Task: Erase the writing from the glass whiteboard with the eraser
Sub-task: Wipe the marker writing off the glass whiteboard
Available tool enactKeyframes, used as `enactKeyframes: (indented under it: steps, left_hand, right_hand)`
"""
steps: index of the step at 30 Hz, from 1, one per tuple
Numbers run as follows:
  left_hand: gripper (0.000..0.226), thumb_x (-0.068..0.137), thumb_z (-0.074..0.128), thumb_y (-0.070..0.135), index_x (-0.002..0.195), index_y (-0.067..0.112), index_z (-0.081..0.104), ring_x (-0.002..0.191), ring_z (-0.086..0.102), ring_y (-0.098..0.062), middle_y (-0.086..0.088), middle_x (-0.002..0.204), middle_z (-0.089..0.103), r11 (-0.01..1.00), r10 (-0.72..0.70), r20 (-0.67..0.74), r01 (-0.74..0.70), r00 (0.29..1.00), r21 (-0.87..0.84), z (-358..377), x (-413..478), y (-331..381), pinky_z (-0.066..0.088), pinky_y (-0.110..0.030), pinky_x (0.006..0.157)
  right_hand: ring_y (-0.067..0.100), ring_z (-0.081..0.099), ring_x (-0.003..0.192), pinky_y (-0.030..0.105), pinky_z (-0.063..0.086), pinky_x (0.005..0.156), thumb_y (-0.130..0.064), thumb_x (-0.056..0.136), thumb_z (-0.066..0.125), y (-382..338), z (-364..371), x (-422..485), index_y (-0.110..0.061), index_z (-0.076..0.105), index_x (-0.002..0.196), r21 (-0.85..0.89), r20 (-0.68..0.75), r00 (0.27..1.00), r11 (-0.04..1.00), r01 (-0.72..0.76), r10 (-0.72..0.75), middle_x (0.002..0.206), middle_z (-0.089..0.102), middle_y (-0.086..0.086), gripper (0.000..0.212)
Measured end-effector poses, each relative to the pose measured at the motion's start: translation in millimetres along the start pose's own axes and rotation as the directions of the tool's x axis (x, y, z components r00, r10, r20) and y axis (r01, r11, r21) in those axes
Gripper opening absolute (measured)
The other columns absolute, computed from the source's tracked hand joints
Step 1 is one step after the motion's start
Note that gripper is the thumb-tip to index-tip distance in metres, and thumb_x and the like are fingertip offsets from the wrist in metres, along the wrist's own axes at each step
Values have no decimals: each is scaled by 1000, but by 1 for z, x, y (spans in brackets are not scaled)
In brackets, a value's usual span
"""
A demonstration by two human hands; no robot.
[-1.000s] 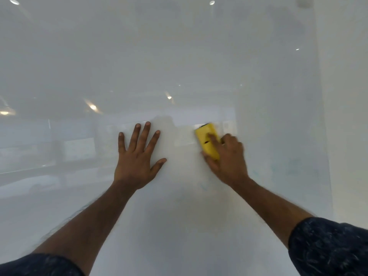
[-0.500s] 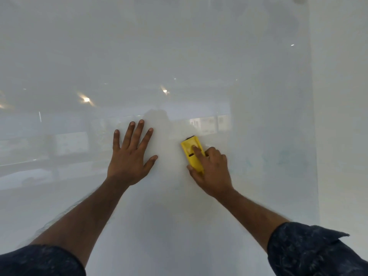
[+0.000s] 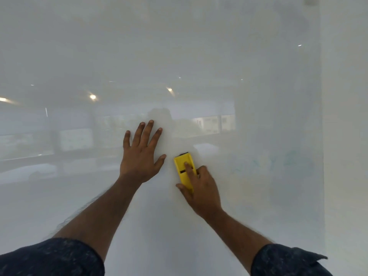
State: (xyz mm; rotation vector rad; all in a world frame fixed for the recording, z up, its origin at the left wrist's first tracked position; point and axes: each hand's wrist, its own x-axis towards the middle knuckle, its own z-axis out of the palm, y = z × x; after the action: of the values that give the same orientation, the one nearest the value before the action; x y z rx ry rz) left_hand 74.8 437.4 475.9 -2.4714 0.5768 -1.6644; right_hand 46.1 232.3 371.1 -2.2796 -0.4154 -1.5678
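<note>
The glass whiteboard [image 3: 199,56] fills the head view and reflects ceiling lights and a room. My right hand [image 3: 201,188] presses a yellow eraser [image 3: 183,166] flat against the glass, with the index finger lying along its back. My left hand [image 3: 142,154] rests flat on the board with fingers spread, just left of the eraser and not touching it. Faint greenish marker traces [image 3: 278,162] remain on the glass to the right of the eraser.
The board's right edge [image 3: 321,136] meets a plain white wall [image 3: 346,136]. A small grey fitting [image 3: 309,0] sits at the board's top right corner. Both dark sleeves show at the bottom of the view.
My right hand has slid the eraser down and to the left across the glass, closer to my left hand. My left hand has stayed flat on the board.
</note>
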Motion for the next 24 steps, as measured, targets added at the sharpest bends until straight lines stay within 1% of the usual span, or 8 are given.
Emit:
enactKeyframes:
  steps: [2,4,9,13,17,20,22,24]
  left_hand:
    - [77,91,42,56,157,20,30,154,17,-30,-9,168,17,1000,7,-13,-7,1000,4,-1,0,-2,12,-60,119]
    - [75,91,41,56,157,20,31,154,16,-30,-9,168,17,1000,23,-23,-22,999,3,0,-1,-3,12,-59,119]
    - [75,93,38,56,158,20,29,155,10,-28,-8,169,13,999,27,-18,-27,999,-18,3,-7,-6,11,-57,122]
    - [75,91,41,53,157,19,30,155,10,-29,-9,169,13,1000,10,-14,-11,1000,-29,3,-8,-3,10,-56,122]
    - [76,90,44,52,157,19,29,155,11,-29,-9,168,15,999,-1,-36,-1,999,-38,5,-8,-1,10,-56,122]
    - [77,90,43,53,158,19,29,155,11,-29,-9,169,14,999,0,-44,-2,999,-43,6,-9,-1,10,-57,122]
    - [76,91,43,53,157,19,30,155,11,-29,-8,169,15,999,4,-53,-7,999,-48,5,-8,-2,10,-56,122]
    - [75,92,43,53,158,19,30,156,10,-28,-8,169,14,998,17,-53,-20,998,-59,5,-9,-2,9,-56,122]
  right_hand:
    - [27,51,73,35,47,61,-58,88,51,5,-4,3,-17,53,134,-70,38,992,990,124,-122,89,50,9,61]
    - [28,53,74,36,47,61,-61,88,48,28,-16,8,-20,53,133,-165,52,988,974,155,-149,89,51,8,61]
    - [27,55,68,34,50,57,-65,86,39,64,-37,2,-22,48,138,-133,-15,989,980,-147,146,89,47,7,68]
    - [33,54,67,34,48,57,-59,86,45,21,-8,-5,-11,51,135,-32,-67,962,963,-266,263,86,50,13,70]
    - [29,56,71,31,48,60,-59,88,49,-28,22,-27,-14,50,136,-111,59,998,994,-9,16,95,57,14,67]
    - [27,52,68,32,43,58,-61,86,51,-19,16,-25,-17,51,134,-175,95,983,969,174,-159,90,55,10,65]
    - [29,53,67,33,42,58,-61,85,51,6,1,-16,-20,51,133,-230,106,979,954,193,-173,88,55,10,64]
    - [29,54,67,34,41,58,-62,85,47,41,-18,-10,-20,53,133,-257,77,995,963,82,-64,86,54,9,64]
